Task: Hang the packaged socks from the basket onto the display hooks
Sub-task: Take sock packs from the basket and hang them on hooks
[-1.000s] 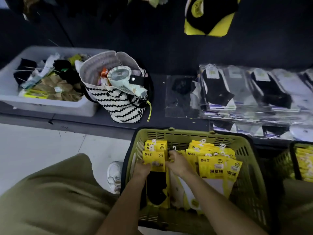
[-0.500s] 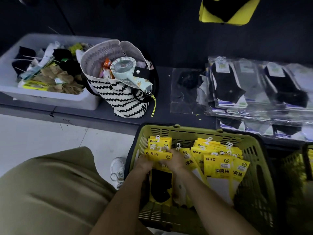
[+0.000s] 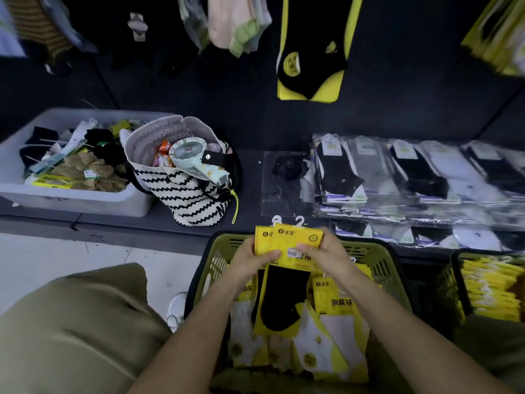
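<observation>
Between your two hands, just over the basket (image 3: 379, 249), is a small bunch of yellow sock packs (image 3: 287, 240). Your left hand (image 3: 250, 260) pinches the bunch at its left edge, thumb on the front. Your right hand (image 3: 326, 251) pinches the right edge, thumb on the front too. Two white plastic hangers (image 3: 298, 221) stick up from the top of the bunch, on the side away from you. It looks like at least two packs, but I cannot tell just how many.

Below your hands, many more yellow packs (image 3: 332, 297) lie in the basket. Far to the right of your right hand, a second basket (image 3: 446, 288) is full of yellow packs too. Well above your hands, on the dark wall, one yellow and black hung pack (image 3: 309, 66) shows. The display hooks themselves are too dark to see.

So I think the job is early on. You have a bunch in your hands, but it is not hung yet. Most packs are left to hang.
</observation>
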The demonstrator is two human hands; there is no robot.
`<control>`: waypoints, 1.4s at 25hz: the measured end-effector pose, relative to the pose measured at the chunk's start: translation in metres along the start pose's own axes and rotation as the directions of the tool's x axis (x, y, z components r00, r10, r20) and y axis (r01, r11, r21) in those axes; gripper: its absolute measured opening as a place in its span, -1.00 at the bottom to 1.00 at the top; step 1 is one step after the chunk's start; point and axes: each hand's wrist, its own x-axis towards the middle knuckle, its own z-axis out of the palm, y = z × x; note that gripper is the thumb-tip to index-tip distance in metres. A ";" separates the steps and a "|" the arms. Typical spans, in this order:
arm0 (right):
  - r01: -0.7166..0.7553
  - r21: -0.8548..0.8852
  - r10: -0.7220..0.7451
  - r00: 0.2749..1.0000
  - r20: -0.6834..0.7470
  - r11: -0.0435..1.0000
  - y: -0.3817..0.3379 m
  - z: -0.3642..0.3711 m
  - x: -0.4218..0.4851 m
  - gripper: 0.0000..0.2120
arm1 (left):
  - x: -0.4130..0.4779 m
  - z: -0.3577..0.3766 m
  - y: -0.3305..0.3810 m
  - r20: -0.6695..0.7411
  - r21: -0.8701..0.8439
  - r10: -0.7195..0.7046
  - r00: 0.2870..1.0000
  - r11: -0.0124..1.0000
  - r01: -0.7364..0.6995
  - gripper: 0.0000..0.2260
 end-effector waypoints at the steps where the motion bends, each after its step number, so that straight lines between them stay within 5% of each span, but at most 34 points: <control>1: 0.029 0.054 -0.027 0.999 -0.029 0.998 -0.013 -0.006 0.001 -0.68 | -0.001 0.003 0.014 -0.003 -0.022 0.046 0.999 0.999 -0.046 -0.48; 10: 0.422 0.246 -0.366 0.899 -0.241 0.873 -0.157 -0.048 0.001 -0.89 | -0.022 0.008 0.171 0.104 -0.278 0.374 0.922 0.901 -0.334 -0.70; 16: 0.587 0.169 -0.532 0.799 -0.281 0.792 -0.247 -0.068 -0.007 -0.93 | -0.038 -0.003 0.252 -0.034 -0.140 0.631 0.775 0.765 -0.628 -0.85; 20: 0.636 0.128 -0.553 0.740 -0.382 0.761 -0.300 -0.081 -0.007 -0.93 | -0.043 -0.020 0.293 -0.214 -0.102 0.755 0.620 0.614 -0.783 -0.88; 27: 0.652 -0.011 -0.582 0.670 -0.461 0.758 -0.371 -0.080 0.008 -0.94 | -0.054 -0.055 0.344 -0.416 -0.027 0.770 0.483 0.520 -0.854 -0.86; 35: 0.573 -0.097 -0.549 0.705 -0.448 0.814 -0.380 -0.058 0.029 -0.94 | -0.055 -0.063 0.349 -0.410 -0.030 0.781 0.471 0.504 -0.863 -0.90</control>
